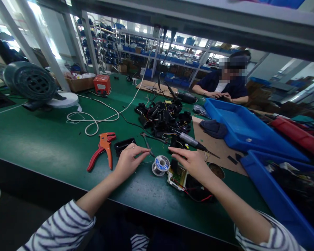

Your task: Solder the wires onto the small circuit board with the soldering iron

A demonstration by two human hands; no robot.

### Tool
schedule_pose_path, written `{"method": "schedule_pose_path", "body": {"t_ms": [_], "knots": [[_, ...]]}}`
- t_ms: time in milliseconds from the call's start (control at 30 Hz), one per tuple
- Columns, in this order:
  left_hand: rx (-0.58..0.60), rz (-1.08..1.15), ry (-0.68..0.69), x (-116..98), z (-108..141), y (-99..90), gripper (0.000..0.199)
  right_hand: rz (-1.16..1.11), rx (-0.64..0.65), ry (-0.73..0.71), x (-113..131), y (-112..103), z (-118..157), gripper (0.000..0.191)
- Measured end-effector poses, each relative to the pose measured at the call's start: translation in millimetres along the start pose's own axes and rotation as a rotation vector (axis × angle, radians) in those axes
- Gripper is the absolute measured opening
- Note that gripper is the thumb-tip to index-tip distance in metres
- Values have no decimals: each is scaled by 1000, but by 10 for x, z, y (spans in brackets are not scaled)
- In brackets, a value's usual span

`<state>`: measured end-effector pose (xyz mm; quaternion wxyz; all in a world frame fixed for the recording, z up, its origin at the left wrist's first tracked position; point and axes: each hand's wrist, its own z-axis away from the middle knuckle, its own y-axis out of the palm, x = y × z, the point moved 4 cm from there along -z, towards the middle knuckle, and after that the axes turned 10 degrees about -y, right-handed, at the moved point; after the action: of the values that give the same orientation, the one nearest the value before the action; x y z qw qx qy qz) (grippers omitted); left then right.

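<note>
Two forearms angle inward over a green bench (68, 139), hands facing each other. The left hand (131, 157) brings its fingertips close together, whether on a fine wire cannot be told; the right hand (195, 162), fingers extended and narrowed, hovers over an opened unit (174, 184), its grip likewise unclear. Beside a wire spool (161, 166), the unit lies with its circuit board (181, 177) exposed, apparently unfinished. Beyond, a heap of black parts (158, 118) suggests plenty remains, while wire strippers (104, 142) rest at left and a co-worker (222, 87) sits opposite.
</note>
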<state>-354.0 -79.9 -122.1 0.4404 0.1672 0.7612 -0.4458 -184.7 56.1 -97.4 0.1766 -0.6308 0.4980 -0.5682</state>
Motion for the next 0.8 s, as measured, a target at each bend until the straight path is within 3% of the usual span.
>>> {"method": "schedule_pose_path", "body": {"t_ms": [67,133,267,633,800], "knots": [[47,58,-67,-25,-33,59,20,-89,-23,61,24,67,-27,23],[157,251,-191,-29,-56,148,18,-189,-36,146,31,137,-56,14],[317,489,-357,-41,-75,298,15,-249,54,216,71,213,-77,8],[276,468,-432,74,-162,387,17,-22,-21,-4,144,169,-52,23],[273,451,-428,67,-140,377,14,-8,-15,-115,142,208,-44,17]]}}
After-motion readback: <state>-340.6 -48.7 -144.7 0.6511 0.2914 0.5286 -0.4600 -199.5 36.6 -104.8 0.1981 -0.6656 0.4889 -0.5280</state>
